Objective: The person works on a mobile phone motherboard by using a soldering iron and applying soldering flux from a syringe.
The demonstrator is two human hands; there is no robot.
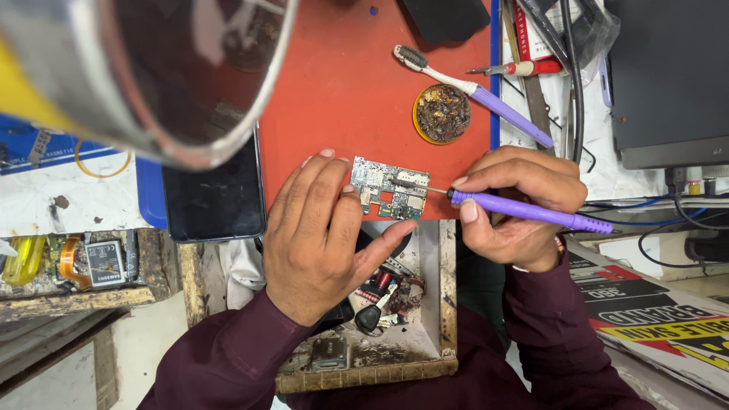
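The right hand [516, 209] pinches a purple-handled screwdriver [531, 212] between thumb and fingers, its thin metal tip touching the right edge of a small phone circuit board [389, 187]. The left hand [323, 231] lies flat just left of that grip, fingertips pressing on the board's left end and holding nothing closed inside.

The board rests at the near edge of an orange-red work mat [342, 83]. Straight below the grip the mat ends and an open wooden tray [448, 296] holds a car key [370, 319] and small parts too cluttered to make out. Above the grip lie a round tin of dark flux [442, 114] and a purple toothbrush [474, 89]; left of the left hand, a dark phone [213, 197] lies face up.

A blurred metal lamp shade [152, 76] fills the upper left and hides that part of the mat. The black object at the top edge is cut off. The left palm covers part of the tray.

Bare mat lies above the board; cables [653, 220] crowd the bench to the right of the screwdriver's handle.
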